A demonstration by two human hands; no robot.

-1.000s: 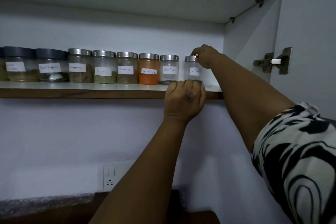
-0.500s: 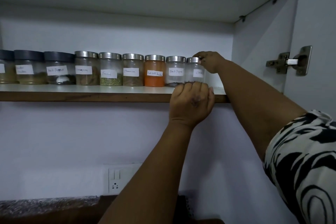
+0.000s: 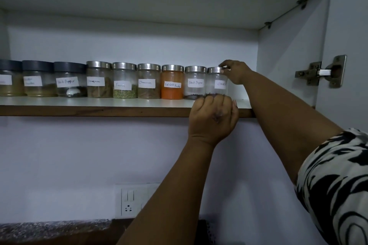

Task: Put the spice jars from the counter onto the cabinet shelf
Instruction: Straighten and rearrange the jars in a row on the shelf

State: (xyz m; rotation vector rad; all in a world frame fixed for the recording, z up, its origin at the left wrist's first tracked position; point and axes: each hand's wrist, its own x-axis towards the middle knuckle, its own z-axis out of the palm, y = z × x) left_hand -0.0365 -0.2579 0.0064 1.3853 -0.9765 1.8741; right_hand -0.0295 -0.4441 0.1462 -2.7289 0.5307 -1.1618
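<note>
Right of centre, the right hand (image 3: 236,71) pinches the upright cloves jar (image 3: 216,82) by its lid; the left hand (image 3: 214,117), curled just below, touches its base.

A home kitchen. An open wall cabinet's shelf (image 3: 99,103) carries a row of hand-labelled spice jars (image 3: 172,81). Below are a white wall socket (image 3: 129,201) and a speckled stone counter (image 3: 49,228).
</note>
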